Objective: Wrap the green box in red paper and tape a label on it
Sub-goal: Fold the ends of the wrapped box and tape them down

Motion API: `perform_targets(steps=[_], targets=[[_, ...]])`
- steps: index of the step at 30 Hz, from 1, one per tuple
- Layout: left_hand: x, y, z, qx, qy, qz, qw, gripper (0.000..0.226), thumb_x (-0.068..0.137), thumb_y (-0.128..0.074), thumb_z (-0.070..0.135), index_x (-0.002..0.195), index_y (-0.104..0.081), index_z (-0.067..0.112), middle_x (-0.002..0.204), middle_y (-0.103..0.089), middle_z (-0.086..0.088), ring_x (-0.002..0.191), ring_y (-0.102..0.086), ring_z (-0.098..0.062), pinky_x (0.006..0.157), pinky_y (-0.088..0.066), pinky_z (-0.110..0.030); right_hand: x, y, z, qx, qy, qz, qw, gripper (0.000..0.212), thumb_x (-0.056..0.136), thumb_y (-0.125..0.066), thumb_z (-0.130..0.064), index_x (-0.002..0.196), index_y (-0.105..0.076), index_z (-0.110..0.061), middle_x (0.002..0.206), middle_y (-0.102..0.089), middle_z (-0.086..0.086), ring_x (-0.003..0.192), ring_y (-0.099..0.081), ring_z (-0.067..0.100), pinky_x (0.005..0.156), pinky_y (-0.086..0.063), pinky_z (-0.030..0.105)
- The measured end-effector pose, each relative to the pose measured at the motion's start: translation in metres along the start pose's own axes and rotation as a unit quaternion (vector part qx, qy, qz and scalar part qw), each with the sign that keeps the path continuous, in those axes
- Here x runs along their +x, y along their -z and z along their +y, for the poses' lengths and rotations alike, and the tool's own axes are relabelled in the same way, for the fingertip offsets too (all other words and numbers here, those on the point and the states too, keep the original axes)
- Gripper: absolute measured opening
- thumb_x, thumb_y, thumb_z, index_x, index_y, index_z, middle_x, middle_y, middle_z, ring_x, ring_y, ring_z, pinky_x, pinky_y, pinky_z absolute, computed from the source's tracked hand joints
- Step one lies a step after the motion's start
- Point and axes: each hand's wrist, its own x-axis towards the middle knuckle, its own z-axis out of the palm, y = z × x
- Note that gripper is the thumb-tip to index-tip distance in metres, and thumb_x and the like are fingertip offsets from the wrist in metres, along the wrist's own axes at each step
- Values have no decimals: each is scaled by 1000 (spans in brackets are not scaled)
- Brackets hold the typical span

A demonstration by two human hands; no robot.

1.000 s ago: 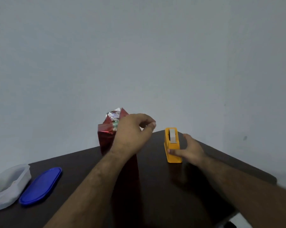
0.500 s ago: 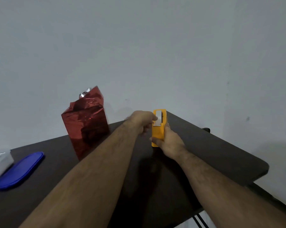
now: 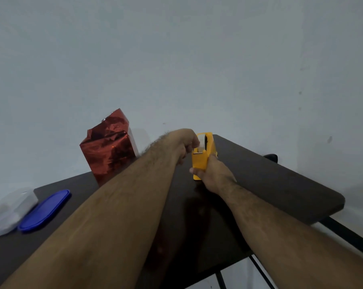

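Note:
The box wrapped in shiny red paper (image 3: 109, 147) stands upright at the back left of the dark table (image 3: 270, 184), its top paper crumpled and sticking up. To its right stands an orange tape dispenser (image 3: 201, 159). My right hand (image 3: 213, 176) grips the dispenser's body from the near side. My left hand (image 3: 183, 144) reaches to the dispenser's top, with its fingers pinched at the tape end near the cutter. Both hands are away from the wrapped box. No label is in view.
A blue oval lid (image 3: 45, 210) and a clear plastic container (image 3: 8, 209) lie at the table's left edge. The table's right edge and its black legs (image 3: 343, 232) are close by. A plain wall rises behind.
My left hand left the wrapped box and moved right to the dispenser's tape end. My right hand closed around the dispenser. The view shifted, so the box sits further left.

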Motion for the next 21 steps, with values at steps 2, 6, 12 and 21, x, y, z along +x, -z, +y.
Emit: perform_targets(steps=[2, 6, 12, 21], targets=[[-1, -2, -4, -1, -4, 7, 1000, 25, 86, -61, 16, 67, -45, 22, 57, -32, 3, 45, -18, -16, 52, -23, -27, 0, 0, -1, 2, -8, -4, 1000, 95, 91, -67, -67, 152, -31, -4, 134, -64, 14, 119, -64, 36, 93, -54, 47], [-3, -5, -12, -8, -35, 24, 999, 21, 89, -63, 14, 72, -51, 18, 63, -36, 2, 46, -22, -14, 49, -25, -26, 1, -3, -3, -2, -25, -6, 1000, 97, 89, -66, -70, 150, -31, -4, 133, -65, 15, 120, -64, 38, 99, -55, 55], [0, -7, -38, -23, -40, 57, 997, 18, 80, -66, 9, 72, -52, 18, 65, -40, 0, 47, -24, -14, 49, -22, -24, 2, -3, 0, -2, -17, -1, 1000, 96, 90, -65, -69, 154, -30, -6, 132, -64, 15, 114, -67, 37, 93, -56, 50], [3, -13, -53, -58, -68, 70, 993, 13, 80, -68, 7, 90, -66, 14, 73, -45, -2, 51, -32, -13, 37, -25, -19, 4, 0, 5, -13, 8, -9, 1000, 86, 85, -74, -64, 148, -40, -14, 125, -68, 10, 108, -68, 32, 89, -58, 46]])
